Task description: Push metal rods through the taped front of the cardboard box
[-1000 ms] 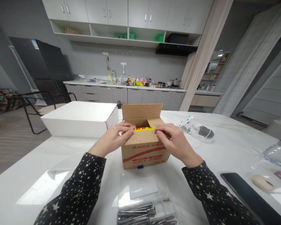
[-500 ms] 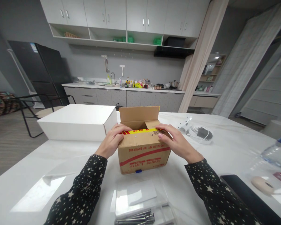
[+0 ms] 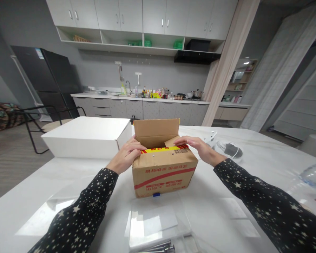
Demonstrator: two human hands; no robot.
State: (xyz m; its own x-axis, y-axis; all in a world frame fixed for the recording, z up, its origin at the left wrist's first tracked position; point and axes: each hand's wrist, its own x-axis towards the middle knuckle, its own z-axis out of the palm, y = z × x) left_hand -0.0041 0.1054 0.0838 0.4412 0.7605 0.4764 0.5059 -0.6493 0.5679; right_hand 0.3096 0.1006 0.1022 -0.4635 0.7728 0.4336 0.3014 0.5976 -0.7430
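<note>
A brown cardboard box (image 3: 163, 174) with red print and a strip of yellow and red tape stands on the white table. Its far flap (image 3: 156, 128) is upright, and a gap shows dark inside; the contents are hidden. My left hand (image 3: 126, 154) grips the box's left top edge, its fingers bent over the near flap. Over the right end, my right hand (image 3: 198, 147) lies with stretched fingers on the small side flap (image 3: 171, 141). Nearer me is a clear plastic case (image 3: 154, 225) with several metal rods (image 3: 160, 247).
A large white box (image 3: 86, 137) stands to the left. A small white fan-like device (image 3: 229, 149) with a cable lies to the right. A clear plastic bottle (image 3: 314, 175) is at the right edge. Behind stand a black-framed chair (image 3: 28, 130) and a kitchen counter (image 3: 137, 100).
My right hand has shifted from the box's near top right corner back onto the side flap, flattening its fingers. My left hand has stayed at the left edge. The view has turned slightly.
</note>
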